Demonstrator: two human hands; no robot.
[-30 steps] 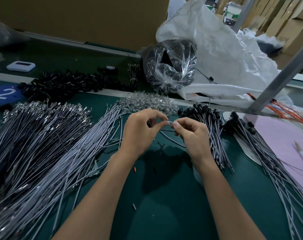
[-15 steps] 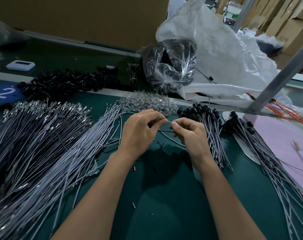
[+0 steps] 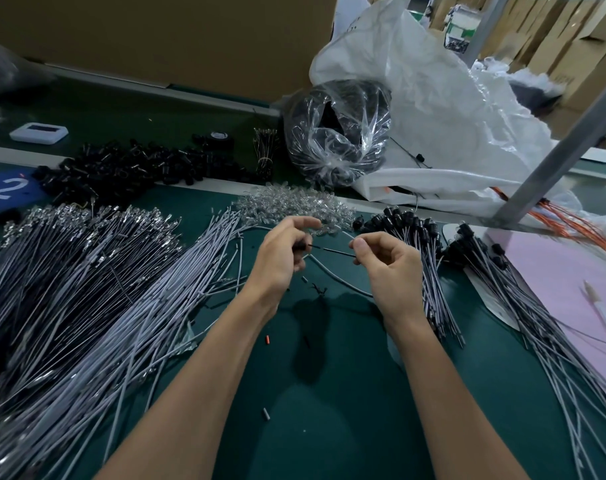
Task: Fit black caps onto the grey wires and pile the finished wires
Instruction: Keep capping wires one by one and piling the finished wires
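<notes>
My left hand (image 3: 281, 258) grips a small black cap (image 3: 300, 246) between thumb and fingers above the green table (image 3: 329, 427). My right hand (image 3: 390, 268) pinches a thin wire (image 3: 332, 251) that runs straight across to the cap; a grey wire (image 3: 336, 280) loops down below both hands. A big heap of bare grey wires (image 3: 87, 306) lies to my left. Finished wires with black caps (image 3: 419, 244) are piled just right of my right hand, and a second such pile (image 3: 523, 299) lies further right. Loose black caps (image 3: 121, 168) are heaped at the back left.
A mound of clear small parts (image 3: 294, 206) lies just behind my hands. A clear bag of black parts (image 3: 336, 133) and a white sack (image 3: 450, 109) stand at the back. A pink sheet (image 3: 571, 278) with a pen (image 3: 603, 313), orange wires (image 3: 578, 220) and a metal post (image 3: 564, 150) are at the right.
My hands have drawn apart; they were touching fingertip to fingertip, and now a straight stretch of thin wire shows between the cap and my right fingers.
</notes>
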